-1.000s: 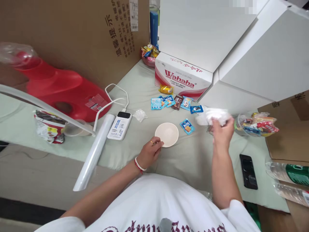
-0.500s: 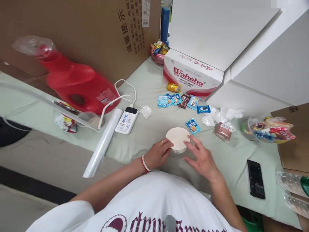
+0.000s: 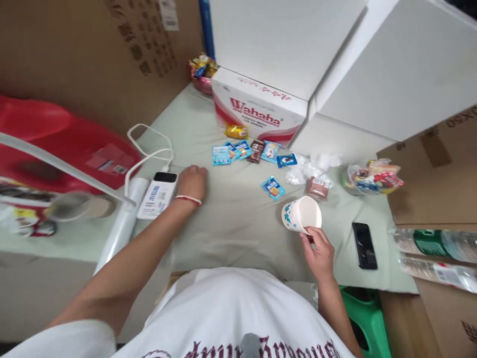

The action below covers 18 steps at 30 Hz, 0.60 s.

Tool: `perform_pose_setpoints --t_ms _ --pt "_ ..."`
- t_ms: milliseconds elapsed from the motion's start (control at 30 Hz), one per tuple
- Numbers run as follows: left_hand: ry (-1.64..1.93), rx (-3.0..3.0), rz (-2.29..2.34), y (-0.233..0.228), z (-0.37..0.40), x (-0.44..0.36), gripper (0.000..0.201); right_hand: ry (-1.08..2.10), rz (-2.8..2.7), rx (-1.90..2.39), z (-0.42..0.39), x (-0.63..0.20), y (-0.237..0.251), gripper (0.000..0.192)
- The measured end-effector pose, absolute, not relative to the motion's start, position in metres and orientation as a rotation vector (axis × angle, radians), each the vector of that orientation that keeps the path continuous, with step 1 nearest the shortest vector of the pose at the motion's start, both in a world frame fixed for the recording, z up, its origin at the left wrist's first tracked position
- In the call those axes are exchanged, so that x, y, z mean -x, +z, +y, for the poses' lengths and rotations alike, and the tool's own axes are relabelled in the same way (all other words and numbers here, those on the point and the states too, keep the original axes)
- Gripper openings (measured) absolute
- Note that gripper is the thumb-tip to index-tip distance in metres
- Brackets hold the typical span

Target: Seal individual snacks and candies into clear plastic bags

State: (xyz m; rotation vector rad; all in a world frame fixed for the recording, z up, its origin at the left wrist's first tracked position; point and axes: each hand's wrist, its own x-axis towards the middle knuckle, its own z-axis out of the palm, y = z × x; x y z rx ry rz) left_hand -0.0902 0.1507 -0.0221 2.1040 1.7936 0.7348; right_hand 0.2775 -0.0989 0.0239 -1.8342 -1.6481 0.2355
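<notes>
My right hand (image 3: pixel 319 252) pinches the rim of a white paper cup (image 3: pixel 292 216) with blue-green leaf prints. The cup is tilted, its mouth turned to the right and toward me. My left hand (image 3: pixel 192 182) is down on the cloth with its fingers curled, beside a white power bank (image 3: pixel 158 196). Whatever those fingers close around is hidden beneath the hand. Between the hands lies a blue snack packet (image 3: pixel 273 188). Behind it is a row of small packets, including a brown one (image 3: pixel 255 151) and a light blue one (image 3: pixel 271 151).
A Wahaba-style red and white carton (image 3: pixel 261 107) stands at the back. Crumpled clear plastic (image 3: pixel 311 168), a brown packet (image 3: pixel 317 189) and a snack tub (image 3: pixel 372 178) are on the right, near a phone (image 3: pixel 364 245). A white cable (image 3: pixel 130 129) and red jug (image 3: pixel 67 144) occupy the left.
My left hand has let go of the cup and moved left, covering the spot where a crumpled clear wrapper lay. My right hand now holds the cup, shifted right and tilted. The view has shifted.
</notes>
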Motion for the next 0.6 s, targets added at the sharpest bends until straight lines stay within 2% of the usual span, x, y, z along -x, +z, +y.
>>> perform_pose_setpoints --t_ms 100,200,300,400,500,600 --pt "0.771 -2.144 1.651 -0.025 0.143 0.074 0.029 0.119 -1.549 1.904 -0.103 -0.29 0.027 0.022" --pt "0.862 -2.186 1.485 -0.013 0.148 0.02 0.034 0.006 -1.42 1.995 -0.104 -0.303 0.031 0.027" --pt "1.064 -2.165 1.155 0.021 0.173 -0.061 0.034 -0.08 -1.295 2.079 -0.107 -0.314 0.037 0.034" --pt "1.328 -2.13 0.859 0.067 0.193 -0.124 0.053 -0.144 -1.215 2.136 -0.117 -0.326 0.039 0.036" --pt "1.328 -2.155 0.726 0.089 0.179 -0.135 0.047 -0.166 -1.148 2.204 -0.131 -0.339 0.034 0.034" --pt "1.176 -2.12 0.744 0.069 0.136 -0.103 0.036 -0.179 -1.098 2.263 -0.138 -0.352 0.021 0.035"
